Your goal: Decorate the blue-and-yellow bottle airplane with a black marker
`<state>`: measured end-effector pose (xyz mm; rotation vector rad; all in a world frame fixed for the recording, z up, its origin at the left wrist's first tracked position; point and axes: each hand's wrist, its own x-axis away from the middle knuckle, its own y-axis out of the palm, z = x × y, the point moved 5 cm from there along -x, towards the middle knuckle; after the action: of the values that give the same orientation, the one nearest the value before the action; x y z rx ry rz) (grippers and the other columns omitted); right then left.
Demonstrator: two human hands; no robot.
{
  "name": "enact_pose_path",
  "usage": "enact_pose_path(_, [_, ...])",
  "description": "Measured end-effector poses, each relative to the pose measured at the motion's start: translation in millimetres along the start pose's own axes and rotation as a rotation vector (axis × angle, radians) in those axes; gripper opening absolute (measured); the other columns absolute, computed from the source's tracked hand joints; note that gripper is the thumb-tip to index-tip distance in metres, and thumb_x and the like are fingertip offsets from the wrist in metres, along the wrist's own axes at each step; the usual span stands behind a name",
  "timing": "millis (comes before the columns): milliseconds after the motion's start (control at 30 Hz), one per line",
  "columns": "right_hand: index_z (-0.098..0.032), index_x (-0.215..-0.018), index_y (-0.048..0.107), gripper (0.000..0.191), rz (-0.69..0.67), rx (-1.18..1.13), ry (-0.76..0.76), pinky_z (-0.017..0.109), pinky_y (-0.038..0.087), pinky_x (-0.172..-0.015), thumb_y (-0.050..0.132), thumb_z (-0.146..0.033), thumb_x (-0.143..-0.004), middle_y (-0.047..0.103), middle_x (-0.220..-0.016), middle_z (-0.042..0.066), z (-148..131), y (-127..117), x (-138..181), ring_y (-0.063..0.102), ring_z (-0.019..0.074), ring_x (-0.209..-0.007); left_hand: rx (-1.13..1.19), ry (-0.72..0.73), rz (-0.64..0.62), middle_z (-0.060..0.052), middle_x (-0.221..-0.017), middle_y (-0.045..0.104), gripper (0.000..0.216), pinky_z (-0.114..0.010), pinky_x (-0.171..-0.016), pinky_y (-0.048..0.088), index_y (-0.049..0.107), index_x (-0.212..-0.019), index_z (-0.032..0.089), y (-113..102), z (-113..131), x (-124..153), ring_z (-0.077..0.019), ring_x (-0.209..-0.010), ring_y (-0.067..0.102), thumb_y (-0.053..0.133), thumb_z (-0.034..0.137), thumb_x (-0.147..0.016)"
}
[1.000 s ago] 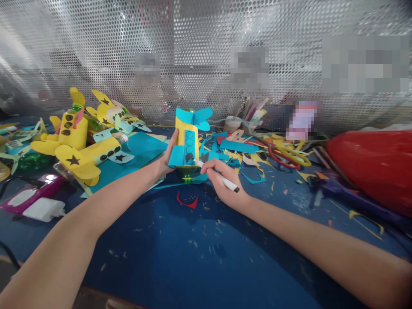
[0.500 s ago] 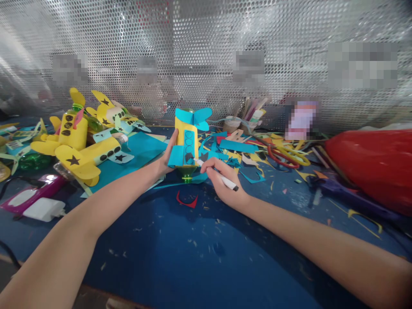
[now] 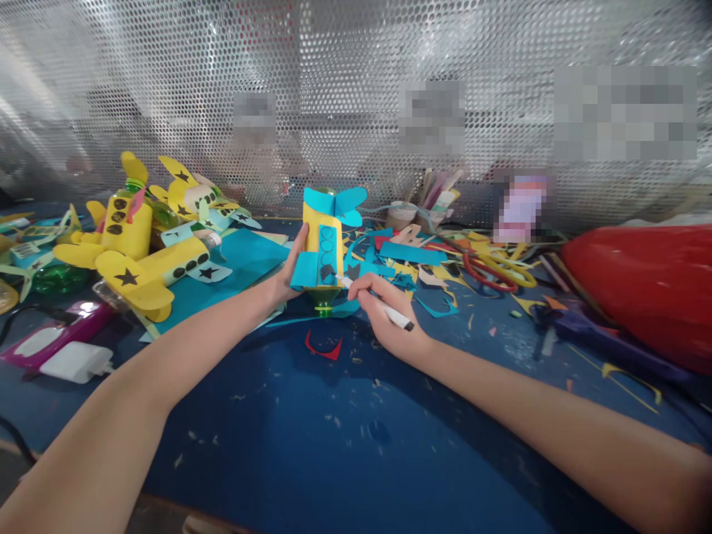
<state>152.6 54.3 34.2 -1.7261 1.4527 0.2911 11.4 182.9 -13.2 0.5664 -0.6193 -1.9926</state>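
Note:
A toy plane (image 3: 314,230), made from a green plastic bottle wrapped in yellow paper with blue paper wings and tail, is held over the middle of the table. My left hand (image 3: 292,267) grips it from its left side, fingers partly hidden behind it. A blue strip (image 3: 327,245) on the body bears a row of drawn circles, the lowest one filled in black. In my right hand (image 3: 383,311) is a white marker (image 3: 394,317) with a black end, its tip at that dark circle. A black star marks the right wing.
Finished yellow bottle planes (image 3: 133,274) and blue sheets (image 3: 233,267) lie to the left, near a white bottle (image 3: 78,362). Paper scraps (image 3: 411,252), cups of sticks (image 3: 434,208) and a large red object (image 3: 645,289) are at the right. A perforated silver sheet (image 3: 345,89) stands behind.
Hardly anything differs. The marker and my right hand have shifted very slightly, with the tip still at the dark circle; my left hand and the plane stay in place.

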Motion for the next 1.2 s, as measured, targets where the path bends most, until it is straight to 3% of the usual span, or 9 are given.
enact_pose_path(233, [-0.023,-0.078,0.056,0.019,-0.004,-0.004,0.024,0.029,0.037,-0.060,0.042,-0.018,-0.091,0.051,-0.067,-0.002,0.9,-0.3,-0.1,0.045,0.0134,-0.060,-0.017,0.007,-0.029,-0.008,-0.105,0.076,0.061,-0.047,-0.097,0.053,0.065,-0.129,0.023,3.1,1.0,1.3,-0.0307,-0.101,0.070,0.042,0.068,-0.094])
enact_pose_path(433, [-0.023,-0.078,0.054,0.019,0.003,-0.005,0.023,0.030,0.037,-0.062,0.043,-0.017,-0.091,0.053,-0.069,-0.002,2.3,0.2,0.3,0.048,0.0135,-0.064,-0.055,0.034,-0.018,-0.008,-0.108,0.075,0.058,-0.048,-0.095,0.054,0.063,-0.132,0.026,2.5,1.7,-0.5,-0.0335,-0.112,0.066,0.046,0.064,-0.092])
enact_pose_path(733, [-0.023,-0.076,0.054,0.019,0.003,-0.021,0.015,0.030,0.039,-0.064,0.042,-0.016,-0.090,0.052,-0.068,-0.002,0.8,-0.9,0.2,0.048,0.0134,-0.063,-0.068,0.004,-0.024,-0.007,-0.112,0.074,0.060,-0.047,-0.096,0.054,0.062,-0.133,0.026,2.2,1.2,0.3,-0.0322,-0.110,0.067,0.048,0.065,-0.090])
enact_pose_path(1200, [-0.023,-0.077,0.056,0.019,-0.004,-0.026,0.004,0.030,0.039,-0.063,0.043,-0.017,-0.090,0.052,-0.068,-0.002,1.7,-0.1,0.1,0.049,0.0137,-0.063,-0.056,0.041,-0.010,-0.008,-0.103,0.076,0.060,-0.046,-0.094,0.055,0.062,-0.134,0.024,-1.2,-0.3,-1.6,-0.0322,-0.107,0.069,0.045,0.064,-0.092])
